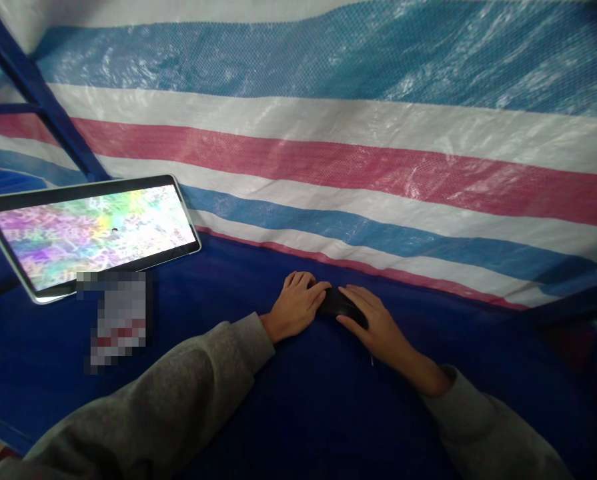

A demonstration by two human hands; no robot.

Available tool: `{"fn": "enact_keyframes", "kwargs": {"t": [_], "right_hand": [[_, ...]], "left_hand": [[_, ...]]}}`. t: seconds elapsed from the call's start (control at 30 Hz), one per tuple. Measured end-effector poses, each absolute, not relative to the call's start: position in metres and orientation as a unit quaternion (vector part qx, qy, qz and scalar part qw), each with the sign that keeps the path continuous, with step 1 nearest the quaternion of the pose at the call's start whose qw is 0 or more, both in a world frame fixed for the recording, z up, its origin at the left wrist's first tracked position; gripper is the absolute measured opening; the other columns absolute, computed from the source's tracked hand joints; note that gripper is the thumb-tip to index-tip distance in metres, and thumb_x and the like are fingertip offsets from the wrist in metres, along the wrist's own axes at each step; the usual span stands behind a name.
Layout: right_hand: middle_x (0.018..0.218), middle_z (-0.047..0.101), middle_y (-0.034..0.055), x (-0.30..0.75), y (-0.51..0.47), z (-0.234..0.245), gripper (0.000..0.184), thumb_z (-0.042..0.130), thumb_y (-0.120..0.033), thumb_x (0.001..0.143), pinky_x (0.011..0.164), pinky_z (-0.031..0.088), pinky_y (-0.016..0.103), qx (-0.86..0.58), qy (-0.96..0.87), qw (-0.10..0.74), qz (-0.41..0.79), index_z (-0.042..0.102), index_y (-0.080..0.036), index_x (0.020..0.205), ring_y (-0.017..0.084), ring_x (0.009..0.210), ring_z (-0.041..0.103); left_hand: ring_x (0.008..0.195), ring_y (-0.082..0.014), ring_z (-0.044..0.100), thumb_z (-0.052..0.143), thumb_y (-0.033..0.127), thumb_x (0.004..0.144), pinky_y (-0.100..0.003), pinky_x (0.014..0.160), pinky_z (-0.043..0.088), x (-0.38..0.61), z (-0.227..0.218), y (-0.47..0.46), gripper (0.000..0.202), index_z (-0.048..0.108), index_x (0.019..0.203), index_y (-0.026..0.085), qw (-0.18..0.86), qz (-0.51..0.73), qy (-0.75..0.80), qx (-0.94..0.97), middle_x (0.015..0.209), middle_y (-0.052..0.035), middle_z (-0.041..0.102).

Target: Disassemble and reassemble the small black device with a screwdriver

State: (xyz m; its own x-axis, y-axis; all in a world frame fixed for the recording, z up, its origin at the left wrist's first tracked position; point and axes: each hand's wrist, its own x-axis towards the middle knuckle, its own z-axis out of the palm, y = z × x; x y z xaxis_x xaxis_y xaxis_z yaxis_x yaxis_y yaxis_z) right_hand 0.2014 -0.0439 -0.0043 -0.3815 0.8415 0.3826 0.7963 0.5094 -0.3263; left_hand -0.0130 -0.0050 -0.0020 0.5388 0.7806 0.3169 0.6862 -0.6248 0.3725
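A small black rounded object, like a computer mouse, lies on the dark blue table cover near the striped sheet. My right hand rests over its right side with the fingers curved around it. My left hand lies beside it on the left, fingers bent, their tips touching the object's left edge. Both arms wear grey sleeves.
A flat screen with a bright multicoloured picture leans at the left of the table. Below it sits a blurred-out small item. A red, white and blue striped tarpaulin hangs behind the table. A blue metal bar slants at the upper left.
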Motion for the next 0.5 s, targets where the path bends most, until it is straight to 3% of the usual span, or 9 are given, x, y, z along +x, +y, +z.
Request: {"fn": "enact_keyframes", "kwargs": {"t": [0.13,0.23,0.3,0.5], "right_hand": [[0.122,0.065,0.0117,0.202,-0.044,-0.005,0.047,0.055,-0.045,0.087,0.102,0.042,0.055,-0.484,-0.83,0.275,0.044,0.057,-0.022,0.128,0.029,0.116,0.058],[0.12,0.066,0.0119,0.202,-0.046,-0.003,0.048,0.057,-0.045,0.085,0.098,0.045,0.053,-0.481,-0.827,0.287,0.042,0.058,-0.022,0.127,0.029,0.113,0.059],[0.121,0.065,0.0125,0.201,-0.047,-0.004,0.05,0.059,-0.046,0.084,0.097,0.047,0.051,-0.487,-0.824,0.288,0.041,0.058,-0.021,0.127,0.029,0.113,0.059],[0.118,0.066,0.0127,0.201,-0.049,-0.008,0.049,0.063,-0.046,0.082,0.095,0.049,0.049,-0.49,-0.815,0.308,0.042,0.061,-0.02,0.124,0.029,0.109,0.06]], "left_hand": [[0.117,-0.0215,0.048,0.033,0.044,0.099,-0.044,0.106,0.034,-0.02,0.002,-0.002,0.039,0.05,0.131,0.028,0.164,0.234,0.375,0.882,0.12,-0.0059,0.055],[0.124,-0.0252,0.046,0.053,0.056,0.088,-0.048,0.11,0.028,-0.024,0.002,0.001,0.062,0.037,0.141,0.028,0.203,0.222,0.318,0.899,0.131,-0.0078,0.052],[0.126,-0.0269,0.046,0.063,0.055,0.082,-0.05,0.111,0.026,-0.025,0.0,0.002,0.073,0.034,0.143,0.028,0.207,0.219,0.304,0.904,0.133,-0.0091,0.052],[0.12,-0.0239,0.051,0.072,0.045,0.078,-0.043,0.108,0.031,-0.026,-0.003,0.004,0.072,0.037,0.139,0.028,0.233,0.246,0.287,0.896,0.13,-0.0047,0.056]]}}
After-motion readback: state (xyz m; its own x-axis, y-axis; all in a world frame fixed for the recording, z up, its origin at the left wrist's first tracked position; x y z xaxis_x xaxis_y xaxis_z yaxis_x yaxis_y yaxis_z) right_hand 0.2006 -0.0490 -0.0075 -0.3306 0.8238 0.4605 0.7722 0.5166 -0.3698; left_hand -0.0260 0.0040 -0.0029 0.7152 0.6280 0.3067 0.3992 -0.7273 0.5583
